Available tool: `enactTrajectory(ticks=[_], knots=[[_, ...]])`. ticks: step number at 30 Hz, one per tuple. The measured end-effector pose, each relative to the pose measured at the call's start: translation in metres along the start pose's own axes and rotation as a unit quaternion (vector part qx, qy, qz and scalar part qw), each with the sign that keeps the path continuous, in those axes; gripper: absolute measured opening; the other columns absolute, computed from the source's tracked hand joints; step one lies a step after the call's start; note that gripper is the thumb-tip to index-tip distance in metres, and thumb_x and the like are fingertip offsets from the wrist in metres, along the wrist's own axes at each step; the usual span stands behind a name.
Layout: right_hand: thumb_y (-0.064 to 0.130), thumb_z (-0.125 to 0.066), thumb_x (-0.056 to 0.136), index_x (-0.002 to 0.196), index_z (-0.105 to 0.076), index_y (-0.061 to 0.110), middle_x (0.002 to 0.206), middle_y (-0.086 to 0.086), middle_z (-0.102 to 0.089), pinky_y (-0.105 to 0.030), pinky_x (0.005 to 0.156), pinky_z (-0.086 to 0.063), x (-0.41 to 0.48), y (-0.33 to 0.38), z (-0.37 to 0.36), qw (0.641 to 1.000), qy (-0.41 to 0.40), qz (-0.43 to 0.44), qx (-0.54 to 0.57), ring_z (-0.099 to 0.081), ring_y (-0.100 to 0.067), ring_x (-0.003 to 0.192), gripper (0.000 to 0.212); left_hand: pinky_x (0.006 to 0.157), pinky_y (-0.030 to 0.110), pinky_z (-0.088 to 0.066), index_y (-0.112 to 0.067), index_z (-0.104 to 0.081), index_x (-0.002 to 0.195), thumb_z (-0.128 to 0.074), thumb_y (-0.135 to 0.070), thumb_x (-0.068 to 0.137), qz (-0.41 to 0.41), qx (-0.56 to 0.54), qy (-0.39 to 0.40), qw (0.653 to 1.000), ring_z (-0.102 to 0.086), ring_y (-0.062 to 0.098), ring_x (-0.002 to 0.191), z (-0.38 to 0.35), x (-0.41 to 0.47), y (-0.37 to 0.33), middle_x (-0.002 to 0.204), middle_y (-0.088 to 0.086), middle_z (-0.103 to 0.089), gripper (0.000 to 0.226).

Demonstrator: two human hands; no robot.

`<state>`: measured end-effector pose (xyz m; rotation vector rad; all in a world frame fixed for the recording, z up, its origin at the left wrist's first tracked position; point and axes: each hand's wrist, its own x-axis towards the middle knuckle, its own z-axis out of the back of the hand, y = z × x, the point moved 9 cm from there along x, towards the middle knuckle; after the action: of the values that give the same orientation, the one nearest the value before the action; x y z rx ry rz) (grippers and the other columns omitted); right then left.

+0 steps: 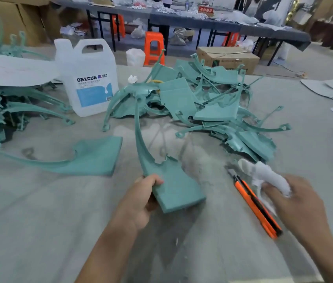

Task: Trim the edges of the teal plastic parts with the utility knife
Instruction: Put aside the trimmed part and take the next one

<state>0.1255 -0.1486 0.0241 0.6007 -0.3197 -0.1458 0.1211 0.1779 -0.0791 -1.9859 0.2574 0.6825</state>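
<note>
My left hand [141, 199] grips the flat end of a teal plastic part [173, 186] whose long curved arm rises toward the pile. An orange utility knife [255, 207] lies on the table just left of my right hand [296, 203], blade end pointing away from me. My right hand holds a white cloth [263, 176] against the table and does not touch the knife. A heap of teal parts [202, 103] lies behind, and one more teal part [92, 158] lies flat to the left.
A clear DEXCON jug [88, 78] stands at the back left beside a stack of teal parts [8, 111] under a grey sheet [14, 70]. White dust covers the table around the knife. Grey sheets [328, 88] lie at the right edge. Orange stools and a cardboard box stand beyond the table.
</note>
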Motion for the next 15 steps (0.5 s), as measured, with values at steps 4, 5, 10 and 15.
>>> enactTrajectory(ticks=[4,5,10,15], knots=[[0.016,-0.068,0.091,0.086,-0.063,0.032,0.091,0.014,-0.063,-0.022,0.073,-0.040,-0.015,0.064,-0.042,0.992,0.034,0.068,0.098,-0.058,-0.017,0.098,0.017,0.062,0.028,-0.060,-0.011,-0.070,0.113,-0.059,-0.027,0.096,-0.019,-0.069,0.078,0.994,-0.075,0.020,0.090,-0.015,-0.015,0.008,0.104,0.008,-0.077,0.026],[0.012,-0.065,0.093,0.092,-0.064,0.029,0.097,0.008,-0.065,-0.024,0.078,-0.041,-0.021,0.081,-0.053,0.989,0.044,0.085,0.113,-0.059,-0.020,0.100,0.017,0.068,0.034,-0.061,-0.010,-0.068,0.119,-0.059,-0.031,0.093,-0.009,-0.092,0.111,0.989,-0.074,0.024,0.098,-0.024,-0.023,0.013,0.111,0.010,-0.075,0.034],[0.048,-0.046,0.102,0.142,-0.051,0.033,0.145,0.014,-0.055,-0.030,0.106,-0.044,-0.096,0.144,-0.107,0.952,0.149,0.140,0.226,-0.052,-0.006,0.132,0.044,0.085,0.028,-0.056,-0.020,-0.073,0.119,-0.057,-0.070,0.073,-0.026,-0.098,0.128,0.987,-0.073,0.015,0.099,-0.050,-0.051,0.015,0.105,0.003,-0.076,0.069],[0.031,-0.049,0.105,0.132,-0.062,0.027,0.148,0.013,-0.051,-0.021,0.113,-0.035,-0.104,0.166,-0.081,0.917,0.127,0.298,0.231,-0.042,-0.004,0.141,0.030,0.076,0.022,-0.059,-0.024,-0.074,0.109,-0.052,-0.074,0.078,-0.018,-0.203,0.174,0.963,-0.072,0.003,0.087,-0.051,-0.079,0.014,0.092,-0.008,-0.075,0.062]])
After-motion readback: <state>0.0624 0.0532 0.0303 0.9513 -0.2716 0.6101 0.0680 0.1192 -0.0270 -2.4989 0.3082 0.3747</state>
